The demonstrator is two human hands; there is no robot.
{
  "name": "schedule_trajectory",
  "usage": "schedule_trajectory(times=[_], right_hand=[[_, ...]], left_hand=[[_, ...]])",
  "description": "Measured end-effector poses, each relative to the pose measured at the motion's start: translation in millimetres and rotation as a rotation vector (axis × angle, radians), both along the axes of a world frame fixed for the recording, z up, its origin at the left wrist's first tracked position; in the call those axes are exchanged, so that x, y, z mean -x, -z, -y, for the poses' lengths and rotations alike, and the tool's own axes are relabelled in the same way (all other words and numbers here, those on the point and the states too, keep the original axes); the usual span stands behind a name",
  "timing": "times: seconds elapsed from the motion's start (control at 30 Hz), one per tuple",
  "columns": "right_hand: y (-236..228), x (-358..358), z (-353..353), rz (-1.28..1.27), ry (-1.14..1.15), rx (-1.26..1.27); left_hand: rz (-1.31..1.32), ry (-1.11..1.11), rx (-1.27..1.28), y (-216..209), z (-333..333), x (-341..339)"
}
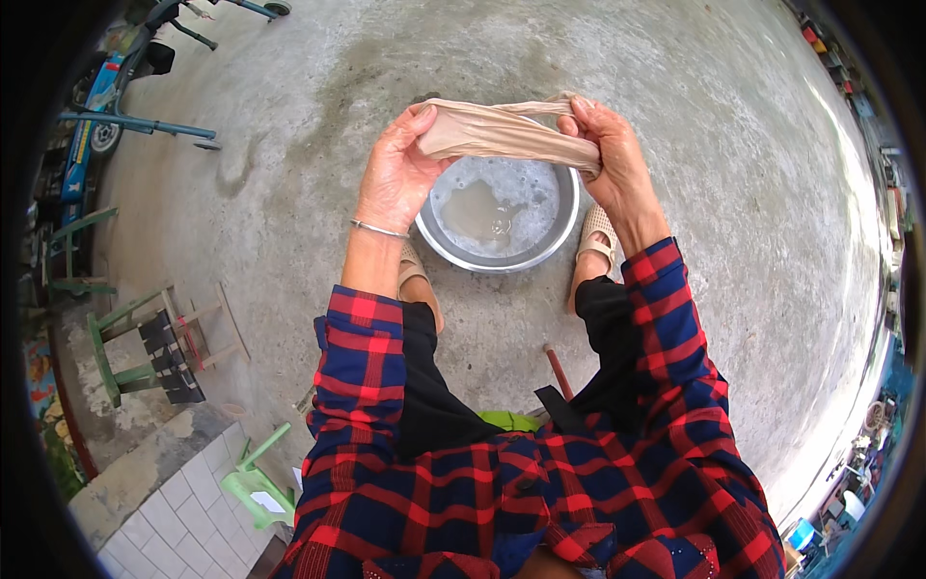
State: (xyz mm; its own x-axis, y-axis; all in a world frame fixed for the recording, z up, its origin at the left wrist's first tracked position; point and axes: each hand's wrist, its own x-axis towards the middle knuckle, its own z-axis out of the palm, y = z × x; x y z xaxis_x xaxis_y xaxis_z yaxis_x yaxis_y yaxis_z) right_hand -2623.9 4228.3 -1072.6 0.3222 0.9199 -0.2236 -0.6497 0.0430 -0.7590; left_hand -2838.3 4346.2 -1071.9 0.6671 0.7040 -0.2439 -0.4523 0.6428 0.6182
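Note:
A thin beige cloth (511, 133), perhaps a stocking or sock, is stretched between my two hands above a metal basin. My left hand (397, 166) grips its left end, thumb on top, with a bracelet on that wrist. The right end is pinched in the fingers of my right hand (614, 154), where a narrow band of the cloth separates from the wider part. Below the cloth, the round metal basin (502, 263) stands on the floor between my feet. Cloudy water with white suds (482, 214) fills it; the cloth hides the basin's far rim.
Concrete floor (752, 241) spreads around me. On the left are a wooden stool (121, 349), a light green plastic stool (256, 487) and a wheeled blue frame (145, 124). A reddish stick (557, 370) lies between my legs. Assorted items line the right wall.

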Motion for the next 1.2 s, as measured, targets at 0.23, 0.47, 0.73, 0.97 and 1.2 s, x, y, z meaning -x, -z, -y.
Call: schedule_trajectory(times=[0.23, 0.47, 0.73, 0.97, 1.2], right_hand=[[-10, 7, 1, 0.034, 0.091, 0.067], [-9, 10, -1, 0.191, 0.056, 0.093], [2, 10, -4, 0.07, 0.105, -0.013], [-1, 19, -4, -0.11, 0.001, -0.149], [-2, 20, -3, 0.011, -0.142, -0.149]], left_hand=[[0.068, -0.066, -0.084, 1, 0, -2], [0.177, -0.134, -0.135, 2, -6, 0], [0.456, -0.007, 0.028, 10, -12, 7], [0.353, 0.092, 0.265, 4, -2, 0], [-0.039, 0.196, 0.066, -10, 25, -19]])
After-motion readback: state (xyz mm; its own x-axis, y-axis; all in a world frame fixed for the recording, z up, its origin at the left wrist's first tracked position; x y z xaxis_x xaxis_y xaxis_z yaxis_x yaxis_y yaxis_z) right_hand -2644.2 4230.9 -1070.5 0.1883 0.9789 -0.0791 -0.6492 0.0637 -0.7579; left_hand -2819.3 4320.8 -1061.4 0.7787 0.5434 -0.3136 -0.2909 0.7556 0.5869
